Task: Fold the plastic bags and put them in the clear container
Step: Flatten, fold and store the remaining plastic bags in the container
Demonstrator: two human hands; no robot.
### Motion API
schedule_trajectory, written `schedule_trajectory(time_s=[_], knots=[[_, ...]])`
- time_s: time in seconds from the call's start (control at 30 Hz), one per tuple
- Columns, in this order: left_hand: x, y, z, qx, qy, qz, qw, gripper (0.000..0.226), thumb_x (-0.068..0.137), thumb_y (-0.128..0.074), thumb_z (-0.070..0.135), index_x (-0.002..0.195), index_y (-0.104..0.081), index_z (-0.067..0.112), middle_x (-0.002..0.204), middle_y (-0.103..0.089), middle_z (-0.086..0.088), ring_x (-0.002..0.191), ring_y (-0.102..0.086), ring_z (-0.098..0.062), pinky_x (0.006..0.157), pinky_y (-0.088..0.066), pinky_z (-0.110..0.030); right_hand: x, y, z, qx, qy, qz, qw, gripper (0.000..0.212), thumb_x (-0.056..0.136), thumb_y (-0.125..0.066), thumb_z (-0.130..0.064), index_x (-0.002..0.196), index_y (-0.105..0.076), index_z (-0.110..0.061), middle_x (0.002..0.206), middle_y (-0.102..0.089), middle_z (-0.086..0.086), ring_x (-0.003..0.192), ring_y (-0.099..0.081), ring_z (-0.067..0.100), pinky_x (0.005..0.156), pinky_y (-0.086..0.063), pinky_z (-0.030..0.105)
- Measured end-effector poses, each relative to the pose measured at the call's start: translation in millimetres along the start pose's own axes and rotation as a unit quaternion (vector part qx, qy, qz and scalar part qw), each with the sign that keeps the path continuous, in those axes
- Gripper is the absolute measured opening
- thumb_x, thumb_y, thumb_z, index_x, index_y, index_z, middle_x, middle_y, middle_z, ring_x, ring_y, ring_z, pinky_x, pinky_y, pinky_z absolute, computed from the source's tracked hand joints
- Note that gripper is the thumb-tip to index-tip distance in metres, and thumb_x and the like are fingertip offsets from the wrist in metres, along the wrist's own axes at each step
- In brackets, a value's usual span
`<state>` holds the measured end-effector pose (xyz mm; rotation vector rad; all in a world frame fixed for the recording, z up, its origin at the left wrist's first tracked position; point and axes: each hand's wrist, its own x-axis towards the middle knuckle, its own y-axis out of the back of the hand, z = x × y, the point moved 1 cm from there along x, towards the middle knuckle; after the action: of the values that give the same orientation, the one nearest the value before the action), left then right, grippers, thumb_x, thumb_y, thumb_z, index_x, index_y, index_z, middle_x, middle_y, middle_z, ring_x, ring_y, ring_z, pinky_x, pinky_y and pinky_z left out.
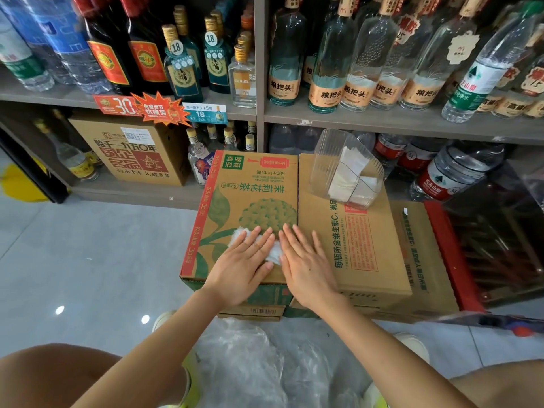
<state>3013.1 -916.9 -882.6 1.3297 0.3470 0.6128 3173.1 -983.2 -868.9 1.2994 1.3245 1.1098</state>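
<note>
The clear ribbed plastic container (323, 151) stands well beyond the right fingertips (297, 235) on a brown cardboard box (365, 245), holding folded white plastic bags (350, 178). The left hand (243, 262) and right hand (306, 267) lie flat, fingers straight, pressing a small translucent plastic bag (273, 251) onto a green-printed cardboard box (250, 189). Its long axis seems to slant across under the left fingers, though mostly hidden. Behind the wrists, loose clear plastic bags (250, 360) lie heaped on the floor (88, 260).

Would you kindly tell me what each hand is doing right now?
Left hand: open, fingers straight, pressing the plastic bag flat on the cardboard box.
Right hand: open, fingers straight, palm down at the bag's edge.
</note>
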Motion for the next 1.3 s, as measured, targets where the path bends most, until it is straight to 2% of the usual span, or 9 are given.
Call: schedule_trajectory(time_s=[0.17, 0.6, 0.73, 0.8, 0.83, 0.93, 1.0, 1.17, 1.3], knots=[[0, 3, -2, 0.023, -0.002, 0.000, 1.000, 0.056, 0.104, -0.015, 0.040, 0.147, -0.034, 0.009, 0.153, -0.031, -0.003, 0.144, -0.022, -0.021, 0.118, -0.007, -0.035, 0, 3, 1, -0.009, 0.006, -0.028, 1.000, 0.071, 0.088, 0.015, -0.042, 0.151, -0.003, -0.016, 0.158, 0.005, -0.002, 0.147, 0.009, 0.015, 0.117, 0.012, 0.043], [-10, 6, -13, 0.040, 0.095, 0.015, 0.995, 0.053, 0.103, -0.017, 0.037, 0.146, -0.034, 0.013, 0.152, -0.027, 0.004, 0.143, -0.018, -0.017, 0.117, -0.002, -0.035, -2, 4, 0, -0.007, -0.006, -0.033, 0.999, 0.073, 0.086, 0.017, -0.042, 0.152, 0.001, -0.019, 0.160, 0.007, -0.006, 0.141, 0.019, 0.007, 0.117, 0.012, 0.048], [-10, 6, -10, 0.039, 0.109, -0.001, 0.993, 0.057, 0.100, -0.006, 0.041, 0.149, -0.021, 0.016, 0.155, -0.019, 0.005, 0.145, -0.007, -0.014, 0.118, 0.007, -0.036, -1, 7, -2, 0.030, -0.022, -0.041, 0.998, 0.075, 0.082, 0.019, -0.047, 0.152, 0.004, -0.023, 0.160, 0.008, -0.005, 0.142, 0.019, 0.009, 0.116, 0.015, 0.046], [-11, 4, -7, 0.041, 0.123, -0.002, 0.992, 0.061, 0.099, 0.000, 0.043, 0.150, -0.019, 0.016, 0.157, -0.018, 0.004, 0.146, -0.005, -0.015, 0.117, 0.010, -0.036, -6, 8, -1, 0.101, -0.099, 0.026, 0.990, 0.077, 0.084, 0.013, -0.053, 0.152, -0.010, -0.024, 0.160, -0.002, -0.003, 0.148, 0.002, 0.015, 0.119, 0.006, 0.043], [-11, 4, -3, 0.046, 0.133, 0.000, 0.990, 0.064, 0.098, 0.003, 0.044, 0.150, -0.020, 0.015, 0.157, -0.018, 0.003, 0.146, -0.005, -0.016, 0.117, 0.010, -0.036, -11, 10, 0, 0.144, -0.160, 0.086, 0.973, 0.078, 0.087, 0.005, -0.056, 0.149, -0.029, -0.022, 0.159, -0.016, -0.002, 0.147, -0.012, 0.017, 0.120, -0.002, 0.042], [-11, 2, 12, 0.050, 0.171, 0.013, 0.984, 0.079, 0.089, 0.025, 0.051, 0.151, -0.010, 0.015, 0.156, -0.004, 0.005, 0.145, 0.003, -0.014, 0.116, 0.015, -0.035, -18, 11, 2, 0.170, -0.266, 0.176, 0.933, 0.054, 0.095, -0.033, -0.055, 0.106, -0.067, -0.015, 0.144, -0.047, 0.005, 0.134, -0.038, 0.022, 0.110, -0.021, 0.040], [-10, 1, 20, 0.043, 0.201, 0.007, 0.979, 0.086, 0.078, 0.038, 0.053, 0.148, 0.003, 0.018, 0.154, 0.007, 0.007, 0.143, 0.013, -0.012, 0.113, 0.019, -0.034, -14, 9, -2, 0.163, -0.289, 0.173, 0.927, 0.041, 0.093, -0.048, -0.049, 0.094, -0.071, -0.015, 0.142, -0.048, 0.006, 0.132, -0.039, 0.025, 0.109, -0.020, 0.040], [-10, 1, 23, 0.036, 0.218, 0.007, 0.975, 0.091, 0.080, 0.035, 0.053, 0.152, -0.005, 0.015, 0.160, -0.005, 0.001, 0.144, 0.010, -0.013, 0.116, 0.014, -0.036, 2, 9, -14, 0.180, -0.341, 0.181, 0.905, 0.018, 0.083, -0.065, -0.037, 0.080, -0.073, -0.021, 0.140, -0.050, 0.006, 0.129, -0.039, 0.027, 0.108, -0.014, 0.038], [-8, 4, 21, -0.049, 0.232, 0.057, 0.970, 0.080, 0.090, 0.007, 0.058, 0.153, -0.012, 0.013, 0.160, -0.014, -0.002, 0.148, -0.001, -0.018, 0.117, 0.007, -0.033, 4, 15, -12, 0.241, -0.329, 0.208, 0.889, 0.010, 0.081, -0.070, -0.031, 0.075, -0.071, -0.023, 0.128, -0.058, -0.001, 0.120, -0.048, 0.024, 0.103, -0.027, 0.039]])
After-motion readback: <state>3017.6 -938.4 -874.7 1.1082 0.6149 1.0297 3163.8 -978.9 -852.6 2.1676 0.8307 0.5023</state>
